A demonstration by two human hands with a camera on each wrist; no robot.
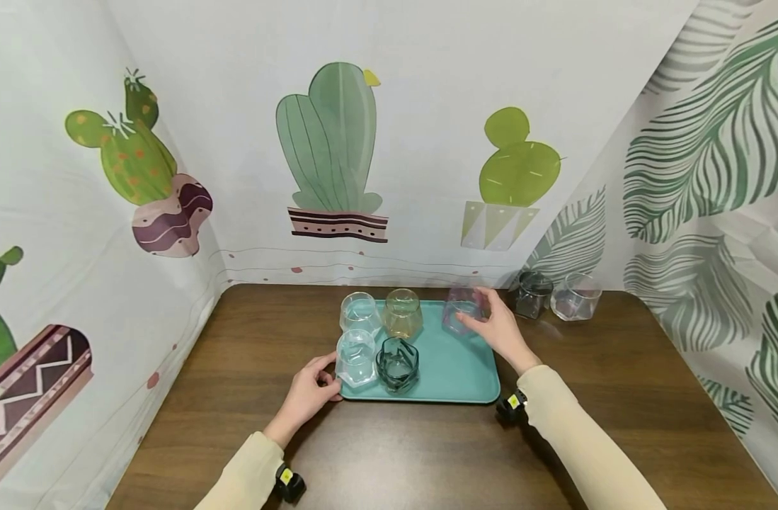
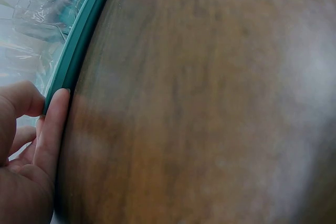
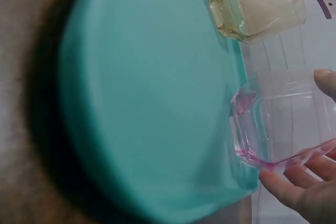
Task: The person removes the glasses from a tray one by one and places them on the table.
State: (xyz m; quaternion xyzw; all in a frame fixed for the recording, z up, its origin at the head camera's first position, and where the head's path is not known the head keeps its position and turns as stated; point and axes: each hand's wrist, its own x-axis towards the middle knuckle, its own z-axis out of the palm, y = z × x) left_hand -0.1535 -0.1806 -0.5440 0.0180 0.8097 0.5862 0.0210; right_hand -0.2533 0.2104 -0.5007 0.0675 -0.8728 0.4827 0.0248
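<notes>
A teal tray [image 1: 459, 375] lies on the wooden table. My left hand [image 1: 310, 388] holds its near left corner; in the left wrist view, fingers lie along the rim [image 2: 68, 61]. My right hand [image 1: 500, 327] grips a pink-tinted glass [image 3: 286, 116] between thumb and fingers at the tray's far right part. Whether its base touches the tray I cannot tell. On the left half of the tray stand two clear glasses, one behind [image 1: 359, 315] and one in front [image 1: 357, 360]. Beside them are an amber glass [image 1: 403, 315] and a dark green glass [image 1: 398, 366].
To the right of the tray, near the back edge, a dark grey glass [image 1: 532, 294] and a clear glass [image 1: 576, 297] stand on the table [image 1: 592, 382]. Behind the table hangs a white cloth [image 1: 427, 142] printed with cacti and leaves.
</notes>
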